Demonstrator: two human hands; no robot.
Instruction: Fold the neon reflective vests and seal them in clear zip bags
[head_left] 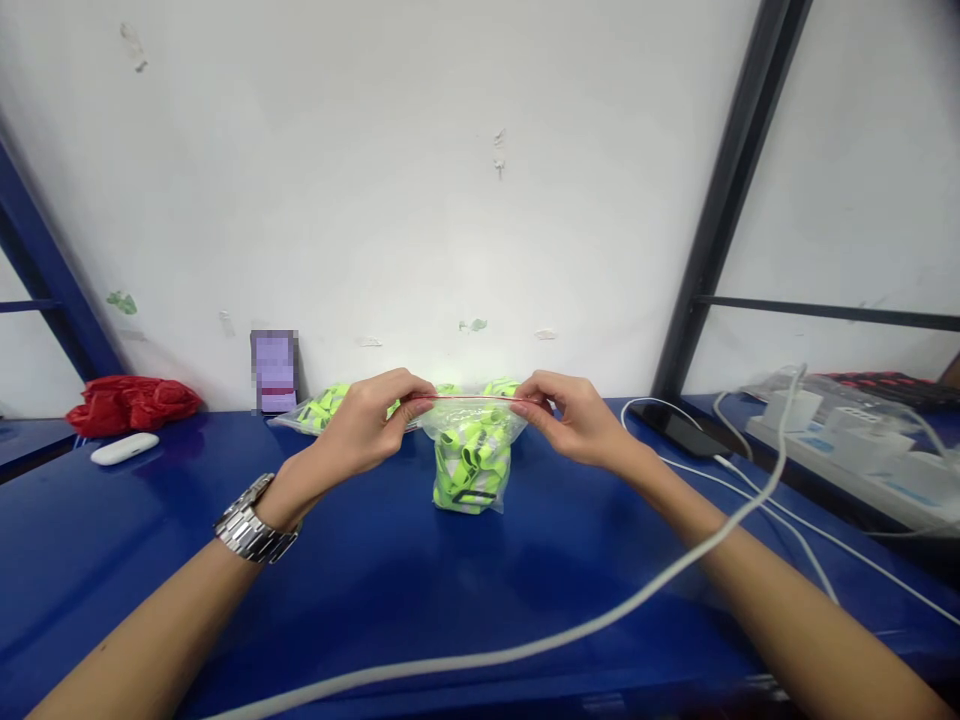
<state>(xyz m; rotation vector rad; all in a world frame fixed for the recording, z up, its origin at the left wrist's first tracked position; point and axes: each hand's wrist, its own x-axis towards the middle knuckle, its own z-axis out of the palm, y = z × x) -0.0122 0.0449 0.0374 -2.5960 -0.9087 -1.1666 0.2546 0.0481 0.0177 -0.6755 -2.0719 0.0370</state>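
Observation:
A clear zip bag (471,455) packed with neon-green reflective straps hangs upright over the blue table, its red-lined top edge stretched taut. My left hand (379,420), with a metal watch (255,520) on the wrist, pinches the left end of that edge between thumb and fingers. At the right end, my right hand (570,415) grips the same edge in a pinch. Whether the bag's base touches the table I cannot tell. Behind my left hand lies another clear bag (322,408) of neon-green straps, partly hidden. More green material shows behind the held bag.
A propped phone (275,372) leans at the wall, beside a red plastic bag (133,402) and a white oval case (124,448). On the right lie a dark phone (679,430) and a power strip with white chargers (862,440). A white cable (525,648) crosses the foreground and passes over my right forearm.

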